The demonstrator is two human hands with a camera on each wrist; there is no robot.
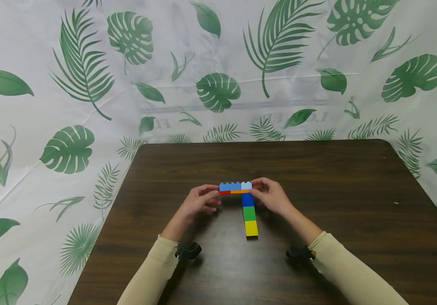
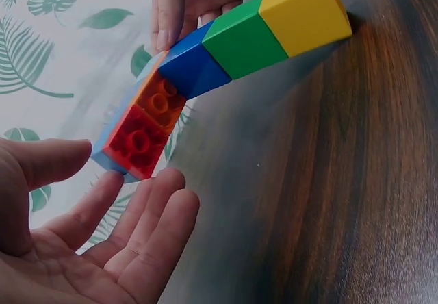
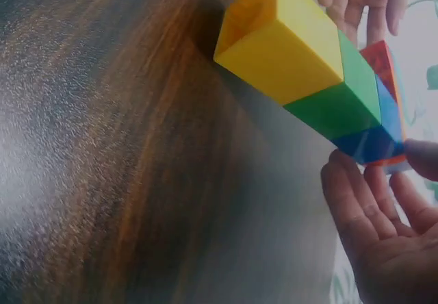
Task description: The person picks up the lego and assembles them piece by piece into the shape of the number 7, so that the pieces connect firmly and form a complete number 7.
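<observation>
An L-shaped build of toy building bricks is between my two hands. Its column runs from a yellow brick (image 1: 251,228) through a green brick (image 1: 249,213) to a blue brick (image 1: 247,200). An arm of red (image 2: 139,140) and orange (image 2: 159,103) bricks juts left from the blue end, topped by light blue bricks (image 1: 230,186). With thumb and index finger my left hand (image 1: 199,199) pinches the arm's free end, its other fingers spread. My right hand (image 1: 273,196) holds the corner where arm and column meet, thumb against the bricks. The yellow brick's hollow underside shows in the right wrist view.
A dark wood-grain table (image 1: 336,178) lies beneath the hands. Behind it hangs a white sheet with green leaf prints (image 1: 218,91). Each wrist wears a black strap, such as the left one (image 1: 188,250), at the end of a pale sleeve.
</observation>
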